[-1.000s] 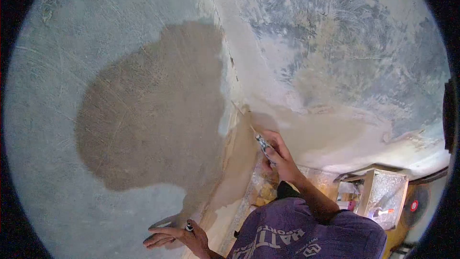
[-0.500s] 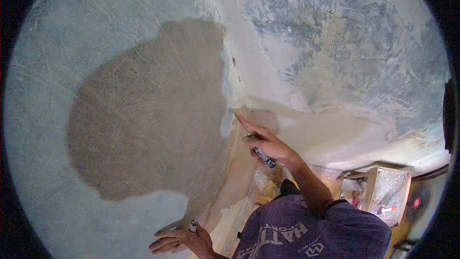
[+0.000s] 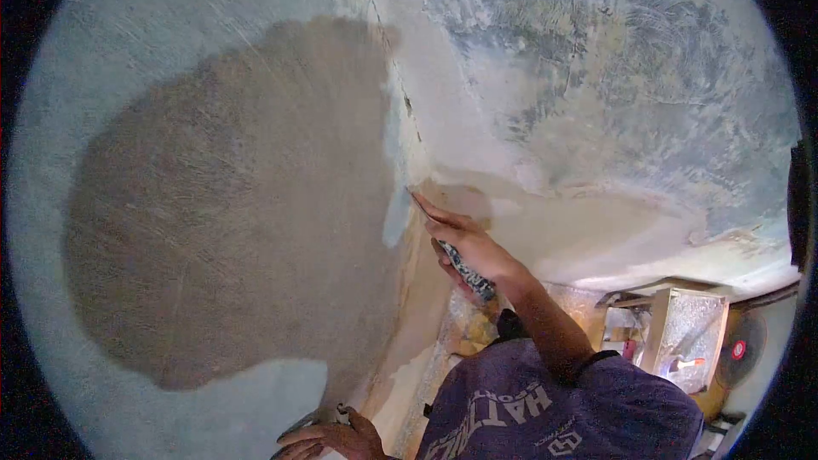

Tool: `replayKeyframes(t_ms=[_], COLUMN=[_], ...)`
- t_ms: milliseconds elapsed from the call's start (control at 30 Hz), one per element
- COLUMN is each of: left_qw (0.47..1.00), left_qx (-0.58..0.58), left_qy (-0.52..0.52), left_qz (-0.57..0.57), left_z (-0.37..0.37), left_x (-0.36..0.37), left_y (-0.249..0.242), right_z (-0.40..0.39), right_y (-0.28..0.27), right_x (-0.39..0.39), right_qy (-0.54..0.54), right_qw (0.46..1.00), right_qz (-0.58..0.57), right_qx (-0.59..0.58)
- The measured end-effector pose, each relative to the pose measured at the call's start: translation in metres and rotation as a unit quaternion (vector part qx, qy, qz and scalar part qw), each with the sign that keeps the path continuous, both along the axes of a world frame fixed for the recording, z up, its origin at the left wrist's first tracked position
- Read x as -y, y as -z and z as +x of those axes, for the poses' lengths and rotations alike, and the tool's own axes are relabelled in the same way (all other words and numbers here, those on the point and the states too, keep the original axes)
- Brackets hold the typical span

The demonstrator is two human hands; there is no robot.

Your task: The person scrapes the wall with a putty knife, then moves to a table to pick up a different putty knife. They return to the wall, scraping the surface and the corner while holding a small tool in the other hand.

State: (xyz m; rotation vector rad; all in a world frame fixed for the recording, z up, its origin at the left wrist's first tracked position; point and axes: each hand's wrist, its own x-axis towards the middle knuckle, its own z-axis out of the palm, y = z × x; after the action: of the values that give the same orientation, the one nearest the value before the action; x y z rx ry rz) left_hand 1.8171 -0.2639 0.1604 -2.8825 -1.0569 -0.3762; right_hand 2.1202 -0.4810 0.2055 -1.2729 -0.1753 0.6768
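My right hand point(image 3: 469, 243) is closed around the speckled handle of a putty knife point(image 3: 467, 273). Its index finger stretches forward along the tool, and the tip meets the wall joint point(image 3: 410, 117), where a dark crack runs upward. At the bottom edge, my left hand point(image 3: 345, 439) curls round what looks like a wide putty knife point(image 3: 322, 414). Only a grey blade edge and a small handle end show there; the fingers and the frame edge hide the rest.
A large brownish shadow point(image 3: 239, 204) covers the left wall point(image 3: 170, 25). Patchy grey-white plaster marks the right wall point(image 3: 613, 77). Low on the right are a wooden-framed box point(image 3: 688, 336), a round dark disc point(image 3: 740, 349) and crinkled plastic sheeting point(image 3: 579, 307).
The shadow has spread leftward and downward on the wall. My left hand sits slightly lower in view. My right hand stays at the joint with its fingers a little shifted.
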Motion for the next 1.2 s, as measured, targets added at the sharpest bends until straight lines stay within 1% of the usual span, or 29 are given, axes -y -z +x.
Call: replayKeyframes(t_ms=[67, 100, 133, 167, 267, 300, 367, 433, 500, 600, 633, 700, 733, 800, 833, 900, 933, 967, 1000, 1067, 1167, 1200], left_qw=[0.994, 0.999, 0.997, 0.988, 1.000, 0.995, 0.962, 0.977, 0.976, 0.969, 0.963, 0.962, 0.967, 0.965, 0.962, 0.968, 0.974, 0.976, 0.978, 0.979, 0.973, 0.976], left_qx=[0.039, 0.034, 0.029, 0.027, 0.008, -0.001, -0.022, -0.026, -0.026, -0.033, -0.038, -0.001, 0.045, 0.112, 0.134, 0.094, 0.028, 0.011, -0.006, 0.067, 0.049, 0.098], left_qy=[0.044, 0.001, -0.042, -0.085, 0.001, -0.054, -0.161, -0.200, -0.215, -0.208, -0.206, -0.199, -0.192, -0.175, -0.164, -0.135, -0.121, -0.114, -0.107, -0.110, -0.121, -0.108], left_qz=[0.089, 0.015, -0.057, -0.126, -0.011, -0.081, -0.217, -0.072, -0.029, -0.132, -0.169, -0.185, -0.164, -0.157, -0.172, -0.189, -0.189, -0.184, -0.179, -0.156, -0.191, -0.160], left_z=[-0.011, -0.005, 0.009, 0.018, 0.001, 0.000, -0.003, 0.018, 0.030, 0.031, 0.031, 0.034, 0.040, 0.040, 0.039, 0.028, 0.006, -0.001, -0.002, 0.002, 0.021, 0.026], left_x=[0.000, 0.007, 0.018, 0.022, 0.005, 0.001, -0.005, 0.022, 0.030, 0.030, 0.032, 0.040, 0.047, 0.052, 0.051, 0.034, 0.008, 0.002, 0.001, 0.007, 0.024, 0.029], left_y=[0.015, 0.002, -0.023, -0.037, -0.010, -0.007, -0.004, -0.024, -0.043, -0.059, -0.062, -0.063, -0.064, -0.063, -0.062, -0.042, -0.012, -0.004, -0.006, -0.006, -0.039, -0.040], right_z=[0.004, 0.003, -0.002, -0.007, -0.010, -0.010, -0.009, -0.008, -0.003, -0.006, -0.005, -0.006, -0.008, -0.012, -0.012, -0.011, -0.010, -0.008, -0.008, -0.009, -0.011, -0.011], right_y=[0.008, 0.011, 0.009, 0.005, 0.002, 0.003, 0.003, 0.004, 0.004, -0.005, -0.005, -0.001, 0.001, 0.003, 0.004, 0.008, 0.007, 0.005, 0.005, 0.012, 0.012, 0.012], right_x=[0.001, 0.001, -0.002, -0.008, -0.020, -0.021, -0.023, -0.020, -0.014, -0.016, -0.016, -0.016, -0.017, -0.021, -0.023, -0.024, -0.023, -0.022, -0.021, -0.017, -0.020, -0.022], right_qy=[0.009, 0.013, 0.018, 0.025, 0.042, 0.045, 0.061, 0.058, 0.035, 0.047, 0.053, 0.062, 0.064, 0.069, 0.069, 0.069, 0.073, 0.077, 0.081, 0.073, 0.077, 0.080], right_qw=[0.999, 0.998, 0.999, 0.999, 0.998, 0.998, 0.997, 0.997, 0.998, 0.997, 0.995, 0.990, 0.991, 0.991, 0.992, 0.993, 0.993, 0.993, 0.992, 0.994, 0.993, 0.992], right_qz=[-0.012, -0.018, -0.021, -0.023, -0.030, -0.038, -0.036, -0.035, -0.040, -0.044, -0.060, -0.090, -0.089, -0.084, -0.072, -0.052, -0.048, -0.046, -0.044, -0.038, -0.055, -0.067], right_qx=[0.035, 0.053, 0.039, 0.028, 0.025, 0.026, 0.028, 0.032, 0.045, 0.034, 0.053, 0.085, 0.079, 0.072, 0.073, 0.077, 0.080, 0.082, 0.083, 0.067, 0.066, 0.068])
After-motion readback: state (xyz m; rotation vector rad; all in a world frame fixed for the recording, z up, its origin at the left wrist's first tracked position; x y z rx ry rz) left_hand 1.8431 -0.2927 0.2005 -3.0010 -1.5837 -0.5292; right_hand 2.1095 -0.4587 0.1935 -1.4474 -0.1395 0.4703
